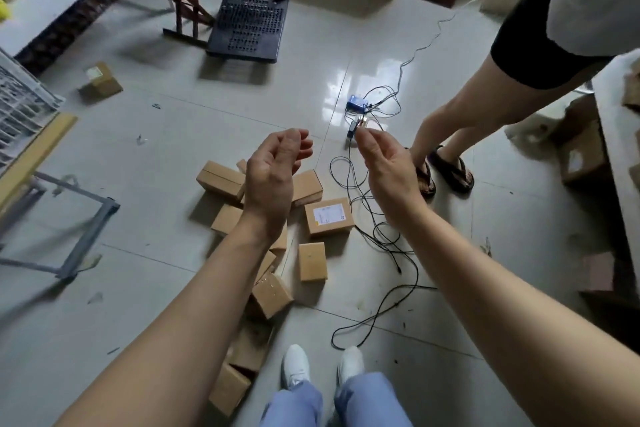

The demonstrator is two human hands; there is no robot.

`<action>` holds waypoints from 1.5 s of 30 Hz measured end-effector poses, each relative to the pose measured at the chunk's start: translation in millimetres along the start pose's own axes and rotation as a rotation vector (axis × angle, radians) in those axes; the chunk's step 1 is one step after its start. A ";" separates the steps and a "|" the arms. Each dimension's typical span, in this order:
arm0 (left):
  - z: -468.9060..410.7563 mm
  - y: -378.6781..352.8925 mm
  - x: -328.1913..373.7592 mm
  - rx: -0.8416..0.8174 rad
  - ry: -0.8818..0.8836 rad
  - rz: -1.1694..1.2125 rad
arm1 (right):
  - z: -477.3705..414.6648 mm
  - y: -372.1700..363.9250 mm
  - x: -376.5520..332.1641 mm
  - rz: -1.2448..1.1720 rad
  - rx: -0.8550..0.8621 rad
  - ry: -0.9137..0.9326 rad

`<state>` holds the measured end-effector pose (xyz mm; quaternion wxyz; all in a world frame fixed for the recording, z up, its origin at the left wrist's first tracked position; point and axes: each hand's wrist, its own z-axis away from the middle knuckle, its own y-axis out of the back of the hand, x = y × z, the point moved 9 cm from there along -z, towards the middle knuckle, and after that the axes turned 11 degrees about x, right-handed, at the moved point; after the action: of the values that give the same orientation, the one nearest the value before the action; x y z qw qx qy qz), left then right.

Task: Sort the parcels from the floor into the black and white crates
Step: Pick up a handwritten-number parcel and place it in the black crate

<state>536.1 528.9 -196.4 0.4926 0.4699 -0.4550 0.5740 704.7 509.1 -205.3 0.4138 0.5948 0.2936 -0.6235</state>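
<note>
White crate [20, 97] at far left. Stray parcel [100, 81] alone on the floor [156, 288] just right of it, well apart from the rest. Left hand [273, 177] raised, fingers loosely curled, holding nothing. Parcel pile [311, 260] mid-floor, under and between both forearms; labelled parcel [329, 217] lies label-up at its right side. Right hand [384, 166] raised, fingers loosely curled, empty. Black cables [377, 232] right of the pile. Second person [450, 114] stands at right.

Tangled black cables [381, 236] lie beside a bystander's sandalled feet [446, 172], a trolley [248, 24] beyond.
</note>
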 end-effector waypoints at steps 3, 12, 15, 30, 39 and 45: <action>-23.2 -5.1 -35.3 0.023 0.046 -0.020 | -24.6 -4.2 33.5 0.014 0.005 -0.049; -64.4 -40.7 -154.2 0.124 0.144 -0.042 | -89.2 16.3 136.6 0.147 -0.020 -0.122; -76.4 -50.9 -203.7 0.146 0.166 -0.046 | -113.2 22.9 185.9 0.182 -0.026 -0.142; -166.0 -33.9 -588.6 0.238 0.346 -0.454 | -197.9 3.7 574.0 0.401 0.058 -0.340; -219.7 -48.1 -762.4 -0.041 0.581 -0.568 | -243.0 -13.8 705.8 0.447 -0.010 -0.490; -234.3 -60.3 -764.2 -0.022 0.565 -0.491 | -254.7 -18.2 736.2 0.440 -0.001 -0.566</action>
<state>630.4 660.5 -981.5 0.7267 0.3828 -0.1808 0.5410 852.8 613.7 -963.1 0.6034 0.4471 0.0324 -0.6595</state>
